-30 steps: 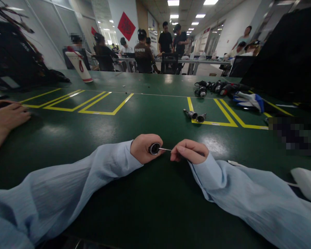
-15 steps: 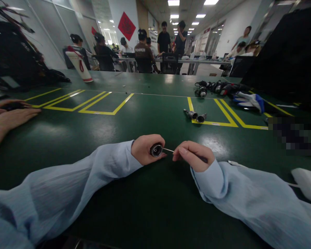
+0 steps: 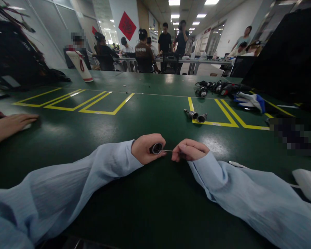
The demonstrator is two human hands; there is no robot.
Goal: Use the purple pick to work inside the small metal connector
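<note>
My left hand is closed around a small dark metal cylinder whose round open end faces right. My right hand pinches a thin metal tool, its shaft pointing left with the tip at the cylinder's opening. Both hands rest on the dark green table, my forearms in pale blue sleeves. The tool's handle is hidden in my right fist.
Two similar metal parts lie on a yellow line beyond my hands. A pile of dark parts and a blue-white glove sit far right. Another person's hand rests at the left edge. A white object lies at right. People sit at back tables.
My right hand dipped and came back, keeping the tool's tip in the cylinder. The other person's hand at the left drew back toward the edge.
</note>
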